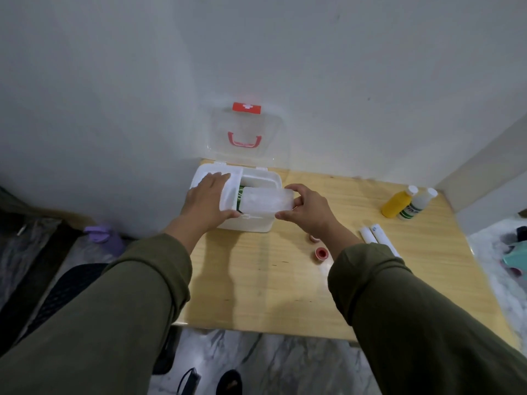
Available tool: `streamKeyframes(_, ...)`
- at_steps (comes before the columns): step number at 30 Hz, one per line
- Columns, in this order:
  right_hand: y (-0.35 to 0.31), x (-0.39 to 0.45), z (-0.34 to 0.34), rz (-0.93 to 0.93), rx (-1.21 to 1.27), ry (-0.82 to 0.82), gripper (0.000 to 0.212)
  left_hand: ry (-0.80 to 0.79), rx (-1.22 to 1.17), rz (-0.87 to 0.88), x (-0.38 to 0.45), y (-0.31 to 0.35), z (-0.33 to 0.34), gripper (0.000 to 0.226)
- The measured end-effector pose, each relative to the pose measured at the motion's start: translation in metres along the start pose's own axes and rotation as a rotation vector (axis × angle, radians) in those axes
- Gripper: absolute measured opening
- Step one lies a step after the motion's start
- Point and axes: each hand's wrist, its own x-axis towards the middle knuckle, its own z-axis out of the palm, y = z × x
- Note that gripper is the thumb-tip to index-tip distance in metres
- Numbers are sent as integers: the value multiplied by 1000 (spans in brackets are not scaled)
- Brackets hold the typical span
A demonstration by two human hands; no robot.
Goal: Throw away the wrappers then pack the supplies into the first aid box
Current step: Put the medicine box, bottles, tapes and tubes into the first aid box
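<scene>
The white first aid box (251, 223) stands open at the back left of the wooden table (271, 295), its clear lid (245, 132) with a red latch and handle leaning against the wall. My left hand (208, 201) grips a white inner tray (229, 195) on the box's left side. My right hand (308, 208) holds a translucent white tray (266, 202) tilted over the box's opening. Something green shows inside beneath it. A yellow bottle (397, 203), a white bottle (417, 205), two white tubes (376, 238) and two red tape rolls (321, 253) lie on the table.
The wall rises directly behind the box. A purple object (99, 235) sits on the floor at left, beside a dark chair (65, 292). Cloth items (513, 252) lie right of the table. Marble floor and dark footwear (228, 382) show below the table's front edge.
</scene>
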Motion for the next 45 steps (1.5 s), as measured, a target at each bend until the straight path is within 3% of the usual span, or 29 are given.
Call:
streamKeyframes(5, -2, 16, 0, 4, -103, -64, 67, -122, 38, -91, 4, -20, 8, 111)
streamKeyframes(13, -17, 52, -1, 87, -292, -255, 72, -63, -117, -144, 6, -32, 13, 113)
streamKeyframes(20, -29, 59, 19, 50, -363, -310, 70, -64, -116, -161, 9, -33, 16, 113)
streamKeyframes(31, -37, 56, 35, -30, -268, -270, 45, -85, -109, -178, 8, -29, 12, 113)
streamKeyframes(37, -45, 50, 50, 136, 105, -142, 72, -100, -95, -176, 9, -28, 12, 112)
streamKeyframes(40, -43, 50, 58, 177, 212, -59, 71, -104, -84, -174, 9, -29, 13, 112)
streamKeyframes(45, -45, 58, 65, 179, 290, -95, 63, -102, -83, -173, 9, -28, 13, 112)
